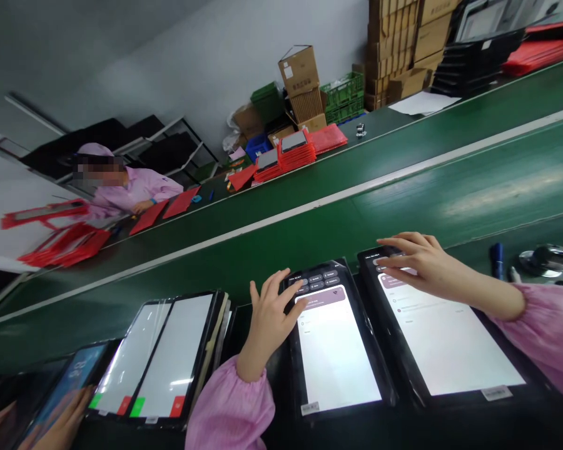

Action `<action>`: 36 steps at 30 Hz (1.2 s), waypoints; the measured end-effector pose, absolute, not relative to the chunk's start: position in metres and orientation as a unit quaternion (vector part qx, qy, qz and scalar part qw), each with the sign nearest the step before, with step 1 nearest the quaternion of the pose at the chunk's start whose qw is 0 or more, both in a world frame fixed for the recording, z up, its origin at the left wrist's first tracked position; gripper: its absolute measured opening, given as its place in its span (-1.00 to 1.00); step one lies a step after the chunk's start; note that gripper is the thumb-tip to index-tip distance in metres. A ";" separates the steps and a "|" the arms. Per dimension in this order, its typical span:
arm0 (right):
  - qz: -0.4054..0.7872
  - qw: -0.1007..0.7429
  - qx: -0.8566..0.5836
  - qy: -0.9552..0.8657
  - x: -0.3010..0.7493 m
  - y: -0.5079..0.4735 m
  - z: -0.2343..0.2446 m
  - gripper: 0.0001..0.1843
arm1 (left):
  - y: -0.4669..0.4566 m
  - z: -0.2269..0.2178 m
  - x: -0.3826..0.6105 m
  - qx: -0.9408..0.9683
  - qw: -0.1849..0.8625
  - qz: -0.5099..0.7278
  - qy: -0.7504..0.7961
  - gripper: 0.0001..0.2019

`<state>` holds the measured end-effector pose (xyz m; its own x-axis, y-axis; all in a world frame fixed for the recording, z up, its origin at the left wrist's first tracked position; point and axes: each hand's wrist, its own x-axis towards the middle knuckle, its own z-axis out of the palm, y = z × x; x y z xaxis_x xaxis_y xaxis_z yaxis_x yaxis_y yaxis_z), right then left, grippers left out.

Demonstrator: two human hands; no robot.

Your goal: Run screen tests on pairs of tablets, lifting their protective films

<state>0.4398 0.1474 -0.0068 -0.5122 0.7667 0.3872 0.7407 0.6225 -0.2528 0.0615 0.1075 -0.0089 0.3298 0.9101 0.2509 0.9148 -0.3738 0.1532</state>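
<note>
My left hand (269, 319) rests its fingertips on the upper screen area of a black-framed tablet (335, 350), near a grid of dark on-screen buttons. My right hand (420, 262) reaches across the top edge of a second black-framed tablet (445, 331) to its right, fingers spread on the screen. Neither hand grips anything. Both tablets show a pale settings-style page. Further left lies a tablet pair (171, 356) with white screens and green and red squares. A person's hand (63, 419) sits at the bottom left corner on a blue-screened tablet (75, 381).
A green conveyor belt (356, 212) with a white stripe runs diagonally behind the tablets. A dark blue cylinder (498, 261) and a metal object (547, 259) lie at right. Across the belt, a co-worker in pink (136, 190) sits among red cases (293, 153); cardboard boxes (394, 56) are stacked behind.
</note>
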 end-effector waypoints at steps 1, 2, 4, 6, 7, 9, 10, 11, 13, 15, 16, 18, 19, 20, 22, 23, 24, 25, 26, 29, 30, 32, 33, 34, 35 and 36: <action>0.041 0.262 -0.440 -0.858 0.450 0.145 -0.002 -0.52 | 0.104 -0.007 0.056 -0.809 0.013 -0.160 -0.565 -0.66; 0.058 0.295 -0.456 -0.838 0.461 0.140 0.004 -0.54 | 0.099 -0.005 0.049 -0.801 0.020 -0.176 -0.572 -0.64; 0.101 0.367 -0.515 -0.768 0.488 0.125 0.015 -0.57 | 0.088 -0.002 0.034 -0.788 0.033 -0.211 -0.578 -0.60; 0.170 0.419 -0.581 -0.676 0.510 0.109 0.019 -0.56 | 0.080 0.000 0.025 -0.786 0.031 -0.231 -0.573 -0.60; 0.212 0.434 -0.604 -0.635 0.516 0.103 0.017 -0.54 | 0.078 0.001 0.025 -0.790 0.024 -0.233 -0.567 -0.61; 0.297 0.456 -0.620 -0.566 0.519 0.100 0.009 -0.47 | 0.083 0.002 0.036 -0.806 0.003 -0.226 -0.548 -0.62; 0.332 0.466 -0.618 -0.540 0.516 0.102 0.003 -0.43 | 0.089 0.003 0.046 -0.815 -0.010 -0.219 -0.536 -0.63; 0.360 0.475 -0.612 -0.520 0.510 0.107 -0.004 -0.39 | 0.096 0.004 0.059 -0.825 -0.023 -0.210 -0.524 -0.63; 0.397 0.486 -0.597 -0.500 0.497 0.122 -0.018 -0.31 | 0.112 0.006 0.087 -0.842 -0.048 -0.182 -0.506 -0.62; 0.417 0.488 -0.582 -0.499 0.485 0.136 -0.029 -0.28 | 0.124 0.007 0.111 -0.852 -0.061 -0.150 -0.499 -0.61; 0.427 0.488 -0.576 -0.498 0.481 0.142 -0.033 -0.28 | 0.127 0.007 0.120 -0.855 -0.061 -0.136 -0.496 -0.60; 0.442 0.486 -0.566 -0.499 0.477 0.147 -0.039 -0.32 | 0.129 0.005 0.131 -0.861 -0.056 -0.118 -0.492 -0.59; 0.447 0.485 -0.564 -0.497 0.478 0.148 -0.042 -0.34 | 0.127 0.004 0.133 -0.863 -0.052 -0.113 -0.490 -0.58; 0.453 0.485 -0.562 -0.494 0.479 0.147 -0.043 -0.36 | 0.124 0.003 0.133 -0.864 -0.049 -0.111 -0.490 -0.58; 0.467 0.484 -0.560 -0.483 0.483 0.144 -0.046 -0.35 | 0.118 0.001 0.130 -0.862 -0.044 -0.107 -0.494 -0.56; 0.478 0.483 -0.558 -0.476 0.486 0.142 -0.047 -0.34 | 0.115 0.001 0.128 -0.859 -0.043 -0.105 -0.499 -0.56; 0.491 0.482 -0.554 -0.469 0.488 0.141 -0.047 -0.33 | 0.113 0.001 0.126 -0.856 -0.042 -0.103 -0.504 -0.56; 0.503 0.480 -0.549 -0.464 0.491 0.140 -0.048 -0.32 | 0.112 0.000 0.125 -0.855 -0.043 -0.100 -0.508 -0.56; 0.514 0.479 -0.544 -0.459 0.492 0.140 -0.048 -0.32 | 0.110 0.000 0.125 -0.854 -0.045 -0.098 -0.508 -0.56; 0.536 0.478 -0.532 -0.447 0.495 0.140 -0.048 -0.31 | 0.107 0.001 0.126 -0.860 -0.058 -0.098 -0.497 -0.57; 0.540 0.480 -0.531 -0.442 0.495 0.140 -0.048 -0.31 | 0.106 0.001 0.127 -0.862 -0.063 -0.101 -0.492 -0.57; 0.545 0.484 -0.529 -0.435 0.495 0.140 -0.049 -0.31 | 0.103 0.001 0.127 -0.864 -0.070 -0.110 -0.486 -0.56; 0.546 0.485 -0.528 -0.433 0.494 0.141 -0.049 -0.31 | 0.102 0.002 0.127 -0.864 -0.071 -0.117 -0.484 -0.56; 0.545 0.486 -0.527 -0.434 0.494 0.141 -0.049 -0.31 | 0.101 0.002 0.127 -0.864 -0.070 -0.123 -0.483 -0.56; 0.544 0.486 -0.527 -0.436 0.494 0.141 -0.049 -0.31 | 0.100 0.001 0.127 -0.864 -0.070 -0.128 -0.482 -0.56; 0.543 0.485 -0.528 -0.437 0.494 0.141 -0.049 -0.31 | 0.099 0.001 0.127 -0.864 -0.070 -0.131 -0.482 -0.56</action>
<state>0.4939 0.1407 -0.0487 0.0276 0.9885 -0.1488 -0.0659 -0.1468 -0.9870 0.1271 0.0990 0.0008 0.5018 0.8502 0.1590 0.8134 -0.5264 0.2475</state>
